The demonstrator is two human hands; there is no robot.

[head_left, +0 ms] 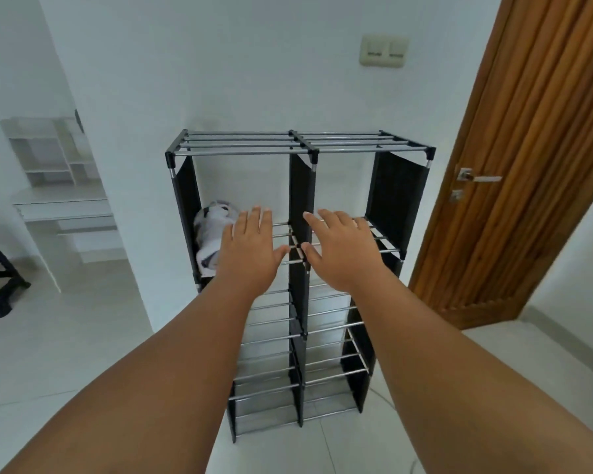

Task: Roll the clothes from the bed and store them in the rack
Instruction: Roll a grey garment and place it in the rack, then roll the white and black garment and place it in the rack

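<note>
Hidden or cut off: the bed is out of frame. Both forearms enter from the bottom edge and cover part of the rack's (298, 145) middle and lower shelves. The left hand (250, 254) covers the right edge of the roll (213, 230), so the roll's full width cannot be seen. The roll's print is blurred; only grey, white and dark patches can be made out.

Rack: black frame with metal bars and black fabric side panels, two columns wide, standing on the floor (65, 336) against the wall (254, 63). A door (528, 165) stands just right of it.

Task item: one roll of clothing lies on the upper left shelf, against the left fabric panel.

Grip state: both hands are released, palms down, fingers spread, grasping nothing. The left hand is over the upper left shelf, just right of the roll; contact with the roll cannot be determined. The right hand (343, 254) is over the upper right shelf, apart from the roll, with the centre panel between them. The thumbs nearly meet at the centre panel.
</note>
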